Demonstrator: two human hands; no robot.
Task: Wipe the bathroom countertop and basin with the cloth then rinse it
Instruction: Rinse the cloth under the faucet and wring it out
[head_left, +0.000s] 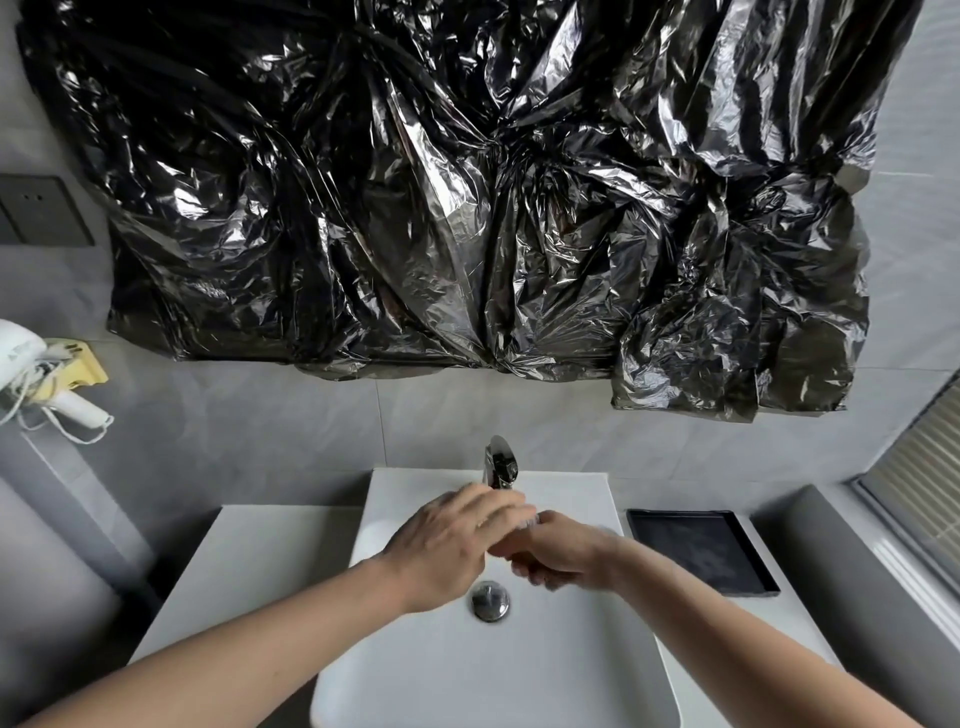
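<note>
The left hand (447, 540) is reaching across the basin (467, 670) with its fingers (498, 501) curled over something under the tap (500, 463) — what they are pressing on is hidden, so I cannot tell whether it is closed on the cloth or just resting on the other hand. The right hand (563, 556) is sitting just beside it, touching it, fist closed around a small bundle; only a pale scrap (527, 519) and a darker bit are peeking out, and this is probably the cloth, though too little is showing to be sure. Both hands are hovering above the drain (490, 600), near the far end of the basin.

Judging by this, the rinsing step is under way. No stream of water is clearly showing. The risk from here is splashing: wringing high under the spout could be throwing water onto the worktop (249, 566) at the left or into the black tray (701, 551) at the right — undoing the wiping. A loosely held cloth could also be slipping down over the drain.
</note>
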